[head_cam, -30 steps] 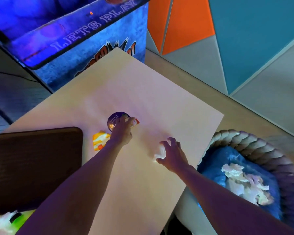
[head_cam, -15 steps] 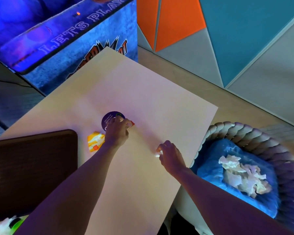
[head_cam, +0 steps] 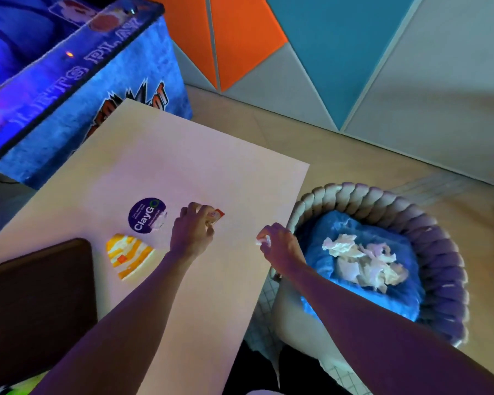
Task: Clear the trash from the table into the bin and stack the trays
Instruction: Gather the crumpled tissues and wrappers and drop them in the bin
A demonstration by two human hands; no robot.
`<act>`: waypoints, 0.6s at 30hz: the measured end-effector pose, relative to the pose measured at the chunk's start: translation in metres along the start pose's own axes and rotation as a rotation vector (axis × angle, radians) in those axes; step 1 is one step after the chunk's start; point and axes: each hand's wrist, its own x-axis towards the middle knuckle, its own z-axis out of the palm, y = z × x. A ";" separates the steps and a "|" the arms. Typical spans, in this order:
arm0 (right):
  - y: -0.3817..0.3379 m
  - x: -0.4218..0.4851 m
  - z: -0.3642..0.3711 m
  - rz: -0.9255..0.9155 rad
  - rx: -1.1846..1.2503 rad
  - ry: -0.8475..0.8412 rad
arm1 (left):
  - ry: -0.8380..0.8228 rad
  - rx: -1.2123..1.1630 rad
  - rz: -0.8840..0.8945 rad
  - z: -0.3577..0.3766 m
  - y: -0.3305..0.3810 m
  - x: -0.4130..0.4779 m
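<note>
My left hand (head_cam: 193,229) is curled around a small red-and-white packet (head_cam: 218,215) on the pale table (head_cam: 197,155). My right hand (head_cam: 280,246) grips a crumpled white tissue (head_cam: 264,240) near the table's right edge, beside the bin. The bin (head_cam: 362,195) has a braided rope rim and a blue liner with crumpled paper (head_cam: 362,260) inside. A yellow-and-white wrapper (head_cam: 129,255) lies left of my left forearm. A dark brown tray (head_cam: 37,303) sits at the left edge of the table.
A round purple "ClayGo" sticker (head_cam: 144,215) is on the tabletop. A blue-lit arcade cabinet (head_cam: 77,89) stands behind the table. Orange, teal and grey wall panels (head_cam: 340,52) rise beyond the floor. Something green and white (head_cam: 9,390) shows at the bottom left.
My left hand slid right off the purple sticker with the packet. My right hand closed on the tissue and moved right toward the bin.
</note>
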 end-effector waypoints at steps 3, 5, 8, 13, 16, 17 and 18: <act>0.038 -0.022 -0.028 0.093 0.048 0.046 | -0.036 -0.039 0.043 0.009 0.044 -0.011; 0.067 -0.037 -0.047 0.161 0.070 0.079 | -0.071 -0.068 0.079 0.018 0.078 -0.019; 0.116 -0.063 -0.075 0.284 0.100 0.134 | -0.133 -0.116 0.129 0.034 0.134 -0.034; 0.195 -0.111 -0.108 0.524 0.170 0.206 | -0.230 -0.157 0.186 0.064 0.219 -0.050; 0.236 -0.135 -0.120 0.663 0.229 0.256 | -0.252 -0.157 0.242 0.080 0.264 -0.051; 0.245 -0.140 -0.123 0.700 0.239 0.265 | -0.258 -0.161 0.267 0.085 0.275 -0.052; 0.250 -0.142 -0.125 0.722 0.251 0.275 | -0.267 -0.174 0.281 0.088 0.282 -0.052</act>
